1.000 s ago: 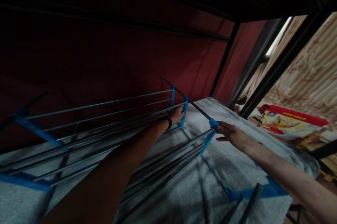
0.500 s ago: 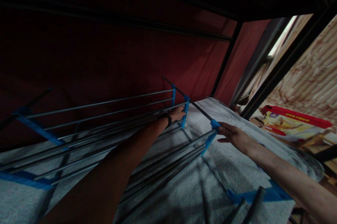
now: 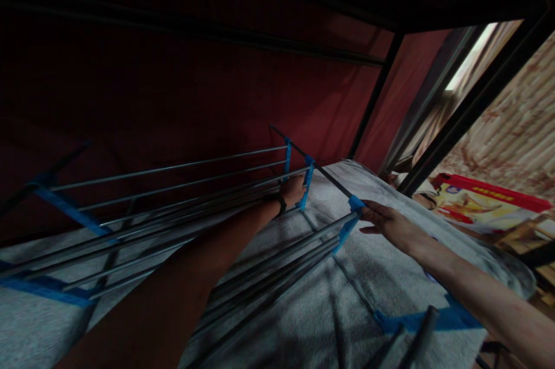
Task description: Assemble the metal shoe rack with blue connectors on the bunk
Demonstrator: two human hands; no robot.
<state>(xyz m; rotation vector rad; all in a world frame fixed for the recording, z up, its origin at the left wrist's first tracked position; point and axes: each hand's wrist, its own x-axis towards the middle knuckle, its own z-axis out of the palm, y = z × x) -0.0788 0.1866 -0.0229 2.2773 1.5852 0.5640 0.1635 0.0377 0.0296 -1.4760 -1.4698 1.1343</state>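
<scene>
A rack of grey metal tubes (image 3: 299, 238) joined by blue plastic brackets lies across a grey blanket. My left hand (image 3: 293, 189), with a dark band at the wrist, reaches between the tubes and is closed at a middle blue bracket (image 3: 307, 184); its fingertips are partly hidden. My right hand (image 3: 385, 221) holds the near blue bracket (image 3: 356, 203) from its outer side, where a dark tube (image 3: 332, 179) meets it. Further blue brackets (image 3: 71, 207) join the tubes at the left end. At lower right lies another blue piece (image 3: 416, 323) with short tube ends.
The grey blanket (image 3: 364, 282) covers the surface under the rack. A dark red wall (image 3: 217, 97) stands behind, with black frame bars (image 3: 373, 103) around it. A red and yellow box (image 3: 485, 201) and wooden pieces (image 3: 520, 236) lie to the right.
My left hand has turned slightly and sits closer against the middle bracket. My right hand stays at the near bracket. The view has shifted slightly.
</scene>
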